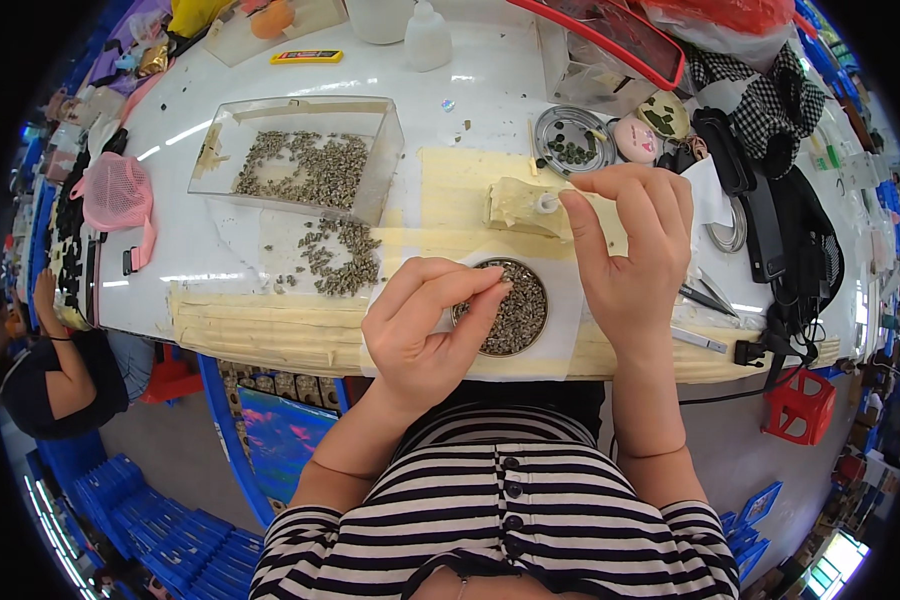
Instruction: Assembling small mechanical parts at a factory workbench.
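My left hand [425, 325] hovers over a round metal dish [526, 322] full of small grey-green parts, its fingers pinched together on something too small to make out. My right hand [635, 250] is raised to the right of the dish. Its thumb and forefinger pinch a small white round piece [547, 203] against a cream-coloured lump [515, 205] on the table. The dish stands on a white sheet near the table's front edge.
A clear plastic box [305, 155] holding more small parts stands at the back left, with a loose pile [340, 260] spilled in front of it. A second metal tin [573, 140], tweezers [705, 300], black straps and a pink mesh item [117, 195] lie around. Another person sits at the far left.
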{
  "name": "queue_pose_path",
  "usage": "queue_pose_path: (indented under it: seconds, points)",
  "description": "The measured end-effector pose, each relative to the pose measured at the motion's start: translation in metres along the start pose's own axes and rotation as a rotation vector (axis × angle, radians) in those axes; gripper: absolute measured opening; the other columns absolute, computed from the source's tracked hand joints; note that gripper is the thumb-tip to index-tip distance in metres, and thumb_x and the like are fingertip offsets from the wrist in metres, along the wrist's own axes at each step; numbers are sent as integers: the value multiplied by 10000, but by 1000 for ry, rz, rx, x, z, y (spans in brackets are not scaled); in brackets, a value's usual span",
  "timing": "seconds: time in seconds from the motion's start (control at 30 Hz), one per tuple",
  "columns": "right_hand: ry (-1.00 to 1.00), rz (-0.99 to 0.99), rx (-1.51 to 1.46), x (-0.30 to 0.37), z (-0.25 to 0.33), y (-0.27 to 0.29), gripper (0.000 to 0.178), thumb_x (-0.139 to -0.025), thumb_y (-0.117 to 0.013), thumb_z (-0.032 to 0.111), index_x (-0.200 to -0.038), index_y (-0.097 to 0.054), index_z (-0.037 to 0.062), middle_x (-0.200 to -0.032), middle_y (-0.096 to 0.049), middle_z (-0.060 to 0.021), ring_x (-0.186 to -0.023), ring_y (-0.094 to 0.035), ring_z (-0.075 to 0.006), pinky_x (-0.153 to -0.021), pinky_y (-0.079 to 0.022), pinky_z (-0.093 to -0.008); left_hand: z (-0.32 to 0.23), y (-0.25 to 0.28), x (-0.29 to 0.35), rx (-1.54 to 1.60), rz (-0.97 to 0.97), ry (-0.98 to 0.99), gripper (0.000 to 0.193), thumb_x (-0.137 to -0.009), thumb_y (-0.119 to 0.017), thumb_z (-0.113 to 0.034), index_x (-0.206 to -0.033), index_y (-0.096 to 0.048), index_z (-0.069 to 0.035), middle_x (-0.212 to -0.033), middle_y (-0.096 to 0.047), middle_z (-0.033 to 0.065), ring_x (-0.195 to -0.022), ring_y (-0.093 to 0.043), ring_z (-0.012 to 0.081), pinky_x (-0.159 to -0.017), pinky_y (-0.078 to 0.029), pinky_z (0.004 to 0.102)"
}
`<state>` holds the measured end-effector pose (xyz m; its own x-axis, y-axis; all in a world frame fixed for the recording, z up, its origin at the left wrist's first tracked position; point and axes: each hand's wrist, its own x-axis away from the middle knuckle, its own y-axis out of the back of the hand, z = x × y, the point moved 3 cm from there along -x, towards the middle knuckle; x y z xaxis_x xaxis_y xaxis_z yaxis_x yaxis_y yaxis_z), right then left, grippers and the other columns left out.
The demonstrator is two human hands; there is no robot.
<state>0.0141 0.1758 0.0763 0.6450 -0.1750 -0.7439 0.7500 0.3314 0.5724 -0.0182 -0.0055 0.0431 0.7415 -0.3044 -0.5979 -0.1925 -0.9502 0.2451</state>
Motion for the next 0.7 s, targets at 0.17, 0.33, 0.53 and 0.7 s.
queue_pose_path:
  seconds: [0.17, 0.33, 0.53, 0.7]
  points:
    - [-49, 75, -204, 9, 23, 18, 127, -783, -766, 100, -874, -695, 46, -782, -601, -53, -727, -516, -252, -641, -419, -336, -4, 4, 0, -13, -9, -148, 275, -702, -806, 60, -956, -729, -10, -808, -653, 71, -649, -610, 177, -546, -479, 260]
    - [-203, 369, -593, 25, 31, 2, 80, -790, -754, 85, -822, -698, 37, -738, -601, -51, -712, -517, -232, -645, -427, -322, -5, 1, 1, -34, -28, -234, 309, -681, -814, 53, -972, -731, -10, -809, -653, 61, -646, -607, 184, -536, -479, 271]
    - [-119, 254, -453, 27, 30, 3, 102, -736, -775, 68, -805, -703, 51, -736, -608, -38, -706, -520, -218, -608, -419, -312, -4, -2, 3, -96, -7, -231, 294, -678, -793, 58, -959, -722, 5, -805, -652, 76, -657, -623, 209, -539, -494, 296]
    - [151, 86, -94, 34, 38, 4, 155, -676, -789, 50, -805, -706, 68, -732, -595, -20, -685, -513, -209, -591, -414, -312, -2, -7, 4, -116, 26, -199, 295, -684, -767, 102, -955, -716, -3, -810, -653, 89, -677, -617, 205, -554, -481, 272]
